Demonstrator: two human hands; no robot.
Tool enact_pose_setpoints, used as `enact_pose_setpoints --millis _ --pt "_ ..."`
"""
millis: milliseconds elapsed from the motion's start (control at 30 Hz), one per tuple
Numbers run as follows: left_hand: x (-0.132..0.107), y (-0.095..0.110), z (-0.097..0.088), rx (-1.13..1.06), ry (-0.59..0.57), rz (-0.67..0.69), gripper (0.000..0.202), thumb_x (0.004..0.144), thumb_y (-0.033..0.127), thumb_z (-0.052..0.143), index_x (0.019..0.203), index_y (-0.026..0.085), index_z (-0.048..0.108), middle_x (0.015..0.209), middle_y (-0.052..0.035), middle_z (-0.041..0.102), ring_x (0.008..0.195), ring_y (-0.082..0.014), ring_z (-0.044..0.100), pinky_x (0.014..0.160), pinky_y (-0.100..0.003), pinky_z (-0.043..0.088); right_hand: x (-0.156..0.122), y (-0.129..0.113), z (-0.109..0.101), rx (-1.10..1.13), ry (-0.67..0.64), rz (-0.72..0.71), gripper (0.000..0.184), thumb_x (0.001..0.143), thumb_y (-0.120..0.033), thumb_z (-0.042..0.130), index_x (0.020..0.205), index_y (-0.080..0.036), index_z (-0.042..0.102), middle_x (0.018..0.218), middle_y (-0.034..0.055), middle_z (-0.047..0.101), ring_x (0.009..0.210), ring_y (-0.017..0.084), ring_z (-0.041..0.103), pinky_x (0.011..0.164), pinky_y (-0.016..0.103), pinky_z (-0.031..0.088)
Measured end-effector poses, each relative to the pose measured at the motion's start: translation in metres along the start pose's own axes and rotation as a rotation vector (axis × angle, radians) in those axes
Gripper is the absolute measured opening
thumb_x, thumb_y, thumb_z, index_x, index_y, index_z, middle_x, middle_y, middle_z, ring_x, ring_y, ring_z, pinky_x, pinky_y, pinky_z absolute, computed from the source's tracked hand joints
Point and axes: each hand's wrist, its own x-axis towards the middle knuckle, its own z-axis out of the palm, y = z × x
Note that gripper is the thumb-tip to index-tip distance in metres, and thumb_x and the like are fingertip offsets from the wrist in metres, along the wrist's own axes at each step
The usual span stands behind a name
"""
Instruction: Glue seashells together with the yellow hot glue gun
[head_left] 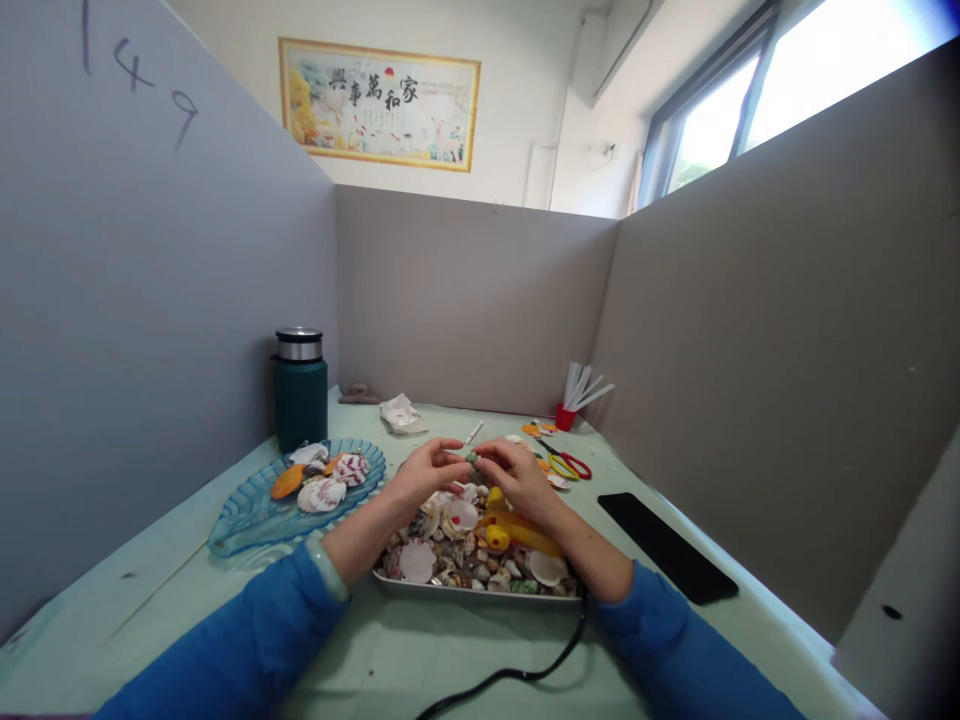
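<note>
My left hand (429, 470) and my right hand (519, 478) meet above a shallow tray (480, 597) filled with mixed seashells. Between their fingertips is a small greenish shell (471, 458), partly hidden by the fingers. Both hands are closed in a pinch on it. A yellow glue gun (517, 532) lies on the shells under my right hand and wrist, its black cord (517, 673) running over the tray's front edge. Just beyond the fingers a white stick (474, 432) shows.
At left, a blue leaf-shaped dish (247, 520) holds several scallop shells (322, 494) beside a green thermos (300, 400). Right of the tray lie scissors (574, 464) and a black phone-like slab (666, 545). Behind stand a red cup (565, 418) of white sticks and a crumpled packet (403, 413).
</note>
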Motion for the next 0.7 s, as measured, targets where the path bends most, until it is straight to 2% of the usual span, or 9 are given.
enact_pose_setpoints --millis 200,367,700 --pt "-0.0037 0.0072 0.001 -0.134 -0.003 -0.109 0.052 0.064 0.03 0.076 0.106 0.012 0.052 0.081 -0.0063 0.063 0.064 -0.0127 0.062 0.064 -0.029 0.051 0.0001 0.0006 0.0007 0.051 -0.02 -0.018 0.027 0.08 -0.034 0.06 0.102 -0.019 0.059 0.083 0.0032 0.058 0.067 0.013 0.052 0.06 0.025 0.043" --pt "-0.0029 0.0071 -0.001 -0.22 -0.033 -0.189 0.045 0.064 0.023 0.076 0.102 0.012 0.054 0.08 -0.0054 0.065 0.057 -0.0096 0.06 0.058 -0.024 0.051 -0.0008 -0.0022 0.0003 0.059 -0.043 -0.014 0.026 0.082 -0.033 0.057 0.104 -0.019 0.058 0.085 0.0036 0.058 0.069 0.012 0.052 0.062 0.024 0.044" --pt "-0.0014 0.0048 -0.005 -0.323 -0.129 -0.15 0.032 0.068 0.023 0.073 0.097 0.015 0.061 0.082 -0.0043 0.065 0.062 -0.0095 0.061 0.061 -0.023 0.05 0.0005 -0.0048 -0.0013 0.028 -0.019 -0.044 0.023 0.085 -0.031 0.053 0.104 -0.02 0.06 0.086 0.0044 0.059 0.072 0.013 0.053 0.065 0.025 0.043"
